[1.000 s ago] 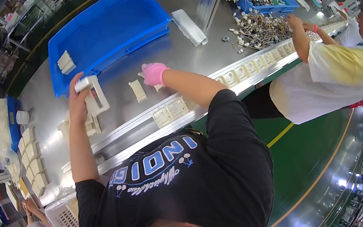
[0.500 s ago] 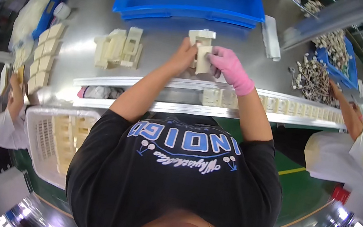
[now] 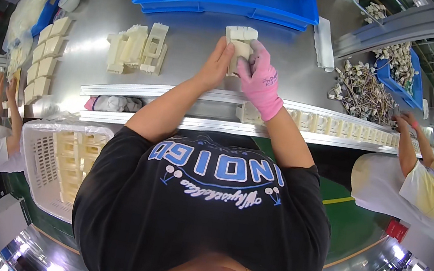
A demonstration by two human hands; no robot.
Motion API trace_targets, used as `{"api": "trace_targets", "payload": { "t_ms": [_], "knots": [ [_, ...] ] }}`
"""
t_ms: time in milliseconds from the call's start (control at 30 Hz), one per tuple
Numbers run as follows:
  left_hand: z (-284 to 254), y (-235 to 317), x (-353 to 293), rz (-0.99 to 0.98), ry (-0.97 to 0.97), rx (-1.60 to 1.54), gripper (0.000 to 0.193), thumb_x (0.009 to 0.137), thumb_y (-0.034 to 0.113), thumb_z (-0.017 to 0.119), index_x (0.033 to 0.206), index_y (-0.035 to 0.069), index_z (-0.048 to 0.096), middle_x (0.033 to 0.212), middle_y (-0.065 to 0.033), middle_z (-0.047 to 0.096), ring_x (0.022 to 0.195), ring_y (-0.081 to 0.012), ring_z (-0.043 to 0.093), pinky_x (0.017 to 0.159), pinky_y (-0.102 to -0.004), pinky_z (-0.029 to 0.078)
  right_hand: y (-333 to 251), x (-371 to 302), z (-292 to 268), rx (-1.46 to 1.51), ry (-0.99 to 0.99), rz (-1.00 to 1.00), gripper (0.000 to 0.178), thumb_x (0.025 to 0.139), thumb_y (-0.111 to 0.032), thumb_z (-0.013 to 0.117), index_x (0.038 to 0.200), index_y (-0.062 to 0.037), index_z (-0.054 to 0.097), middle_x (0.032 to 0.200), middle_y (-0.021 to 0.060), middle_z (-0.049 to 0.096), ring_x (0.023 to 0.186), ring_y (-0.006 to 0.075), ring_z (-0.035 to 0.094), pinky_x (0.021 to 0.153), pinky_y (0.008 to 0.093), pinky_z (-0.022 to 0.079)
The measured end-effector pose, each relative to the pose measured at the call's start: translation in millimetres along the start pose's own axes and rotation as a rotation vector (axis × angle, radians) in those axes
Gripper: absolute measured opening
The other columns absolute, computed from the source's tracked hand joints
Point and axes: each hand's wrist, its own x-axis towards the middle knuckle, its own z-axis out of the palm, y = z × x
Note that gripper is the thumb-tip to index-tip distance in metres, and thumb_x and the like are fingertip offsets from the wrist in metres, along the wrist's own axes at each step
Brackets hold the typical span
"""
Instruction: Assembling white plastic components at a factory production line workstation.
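Note:
My bare left hand [image 3: 216,66] grips the left side of a cream plastic housing [image 3: 241,32], held above the metal table. A flat cream cover piece [image 3: 240,52] lies against the housing's front. In a pink glove with grey fingertips, my right hand [image 3: 260,79] has its fingers bent around the right side of these parts. Its index finger reaches the upper right edge and the thumb rests on the cover piece. How far the cover sits inside the housing cannot be made out. Left of my hands stand several similar cream housings [image 3: 139,48] in a group.
A blue tray [image 3: 220,6] with cream parts lies beyond my hands. Cream covers [image 3: 46,60] are stacked at left, above a white basket [image 3: 42,164]. A rail carries a row of cream housings [image 3: 337,126]. Wired connectors [image 3: 363,93] are piled at right. Co-workers' hands are on both sides.
The cover piece has come up and lies closer against the housing. My right fingers have shifted from its edge onto the parts, with the index finger higher.

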Motion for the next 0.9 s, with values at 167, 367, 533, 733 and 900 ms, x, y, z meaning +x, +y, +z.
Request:
{"api": "trace_targets", "payload": {
  "t_ms": [167, 367, 533, 733, 900],
  "knots": [
    [1.7, 7.3, -1.2, -0.081, -0.010, -0.061, 0.035, 0.091, 0.031, 0.032, 0.115, 0.005, 0.034, 0.100, -0.0075, 0.048, 0.087, -0.0138, 0.051, 0.066, -0.0267, 0.048, 0.4, 3.1, -6.6, 0.046, -0.172, 0.144, 0.039, 0.077, -0.013, 0.053, 0.112, -0.0056, 0.038, 0.069, 0.0123, 0.056, 0.059, 0.0274, 0.057, 0.052, 0.0345, 0.044],
    [3.5, 18.8, -2.2, -0.330, -0.078, -0.095, 0.035, 0.088, 0.026, 0.041, 0.114, 0.004, 0.031, 0.100, -0.0125, 0.049, 0.085, -0.0200, 0.055, 0.054, -0.0330, 0.052, -5.9, 10.9, -26.2, 0.477, -0.364, 0.389, 0.037, 0.078, -0.008, 0.051, 0.114, -0.0030, 0.042, 0.074, 0.0066, 0.055, 0.058, 0.0117, 0.052, 0.051, 0.0249, 0.043],
    [6.2, 22.1, -7.3, -0.374, -0.079, -0.064, 0.036, 0.086, 0.025, 0.046, 0.111, 0.004, 0.031, 0.094, -0.0143, 0.052, 0.079, -0.0227, 0.059, 0.051, -0.0333, 0.052, -0.4, 15.0, -39.1, 0.539, -0.285, 0.484, 0.032, 0.080, -0.004, 0.048, 0.111, -0.0016, 0.047, 0.088, 0.0071, 0.054, 0.065, 0.0070, 0.051, 0.059, 0.0196, 0.044],
    [-4.8, 55.3, -8.2, -0.601, -0.496, -0.302, 0.038, 0.079, 0.020, 0.058, 0.108, 0.001, 0.046, 0.087, -0.0078, 0.057, 0.071, -0.0174, 0.060, 0.057, -0.0284, 0.050, -7.8, 31.2, -46.2, 0.015, -0.104, -0.235, 0.034, 0.069, -0.008, 0.054, 0.102, 0.0013, 0.051, 0.094, 0.0090, 0.055, 0.076, 0.0142, 0.052, 0.078, 0.0292, 0.042],
    [-36.3, 65.3, 1.6, -0.600, -0.771, 0.093, 0.033, 0.079, 0.023, 0.057, 0.104, 0.003, 0.050, 0.089, -0.0062, 0.056, 0.084, -0.0131, 0.055, 0.074, -0.0269, 0.045, -29.3, 28.0, -51.8, 0.680, -0.809, 0.083, 0.031, 0.064, -0.012, 0.054, 0.094, -0.0008, 0.053, 0.088, 0.0093, 0.055, 0.081, 0.0175, 0.052, 0.077, 0.0302, 0.040]
  ]
}}
